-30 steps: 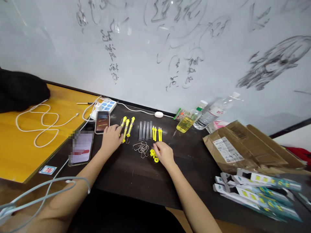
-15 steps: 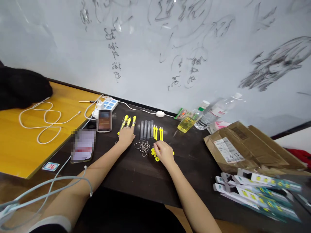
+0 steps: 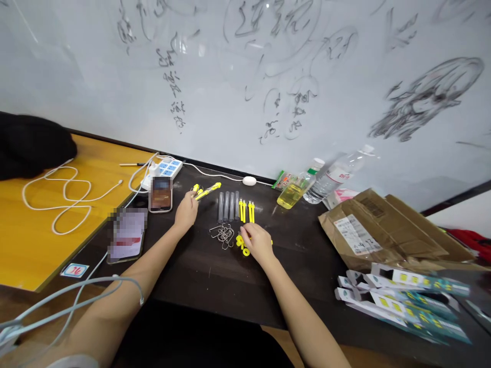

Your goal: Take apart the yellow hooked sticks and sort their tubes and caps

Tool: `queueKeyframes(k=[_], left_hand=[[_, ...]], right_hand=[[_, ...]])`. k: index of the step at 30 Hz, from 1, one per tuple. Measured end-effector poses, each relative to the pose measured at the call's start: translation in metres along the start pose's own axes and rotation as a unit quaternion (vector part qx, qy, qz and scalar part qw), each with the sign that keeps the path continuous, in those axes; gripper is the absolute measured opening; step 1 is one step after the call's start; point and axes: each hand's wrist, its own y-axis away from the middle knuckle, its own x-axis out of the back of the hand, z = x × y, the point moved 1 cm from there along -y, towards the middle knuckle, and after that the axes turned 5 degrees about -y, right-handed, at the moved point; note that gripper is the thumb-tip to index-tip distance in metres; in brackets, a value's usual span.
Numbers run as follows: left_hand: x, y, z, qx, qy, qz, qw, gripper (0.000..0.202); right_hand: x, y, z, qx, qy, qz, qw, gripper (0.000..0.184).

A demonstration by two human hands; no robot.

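L hand [image 3: 186, 210] closed on yel-tipped tube [image 3: 209, 190], R hand [image 3: 259, 243] @ rings [image 3: 240, 240], grip unclear

A marked whiteboard [image 3: 215, 102] is filling twelve o'clock. At three o'clock, a bottle of yellow liquid [image 3: 290, 196] is standing beside a clear bottle [image 3: 333, 178], while brown cardboard [image 3: 395, 225] is lying toward four. At nine o'clock, a phone [image 3: 160, 195] is resting near a power strip [image 3: 171, 167].

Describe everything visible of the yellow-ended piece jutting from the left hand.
The yellow-ended piece is slender and straight, with a bright yellow far end and a paler midsection; it looks like plastic. It slants away rightward from the left hand, which seems to hold its near end, though the grip is hidden. Whether it is fully lifted is unclear.
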Motion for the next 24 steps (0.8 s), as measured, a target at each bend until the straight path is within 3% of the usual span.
queueKeyframes(k=[3, 7, 9, 11, 13, 14, 16, 20, 24], left_hand=[[0.0, 0.006, 0.003, -0.033, 0.136, 0.017, 0.99, 0.038], [-0.007, 0.014, 0.013, 0.001, 0.347, -0.103, 0.932, 0.036], [-0.01, 0.018, 0.019, 0.007, 0.401, -0.177, 0.899, 0.035], [-0.013, 0.023, 0.024, 0.001, 0.418, -0.242, 0.876, 0.034], [-0.015, 0.029, 0.027, -0.01, 0.405, -0.296, 0.865, 0.033], [-0.016, 0.031, 0.028, -0.021, 0.392, -0.315, 0.864, 0.033], [-0.015, 0.035, 0.029, -0.064, 0.362, -0.331, 0.869, 0.032], [-0.009, 0.036, 0.028, -0.168, 0.302, -0.366, 0.864, 0.031], [-0.005, 0.032, 0.026, -0.17, 0.275, -0.359, 0.876, 0.03]], right_hand=[[0.0, 0.001, 0.001, -0.046, -0.077, 0.005, 0.996, 0.027], [-0.003, 0.002, 0.003, -0.124, -0.258, 0.042, 0.957, 0.026], [-0.006, 0.0, 0.004, -0.164, -0.384, 0.074, 0.906, 0.033], [-0.008, -0.004, 0.005, -0.208, -0.503, 0.096, 0.834, 0.041], [-0.007, -0.008, 0.006, -0.242, -0.577, 0.1, 0.773, 0.045], [-0.005, -0.009, 0.007, -0.253, -0.595, 0.103, 0.756, 0.045], [-0.002, -0.012, 0.008, -0.265, -0.606, 0.115, 0.741, 0.041], [0.001, -0.011, 0.008, -0.264, -0.61, 0.109, 0.739, 0.033], [-0.006, -0.004, -0.001, -0.242, -0.619, 0.044, 0.746, 0.029]])
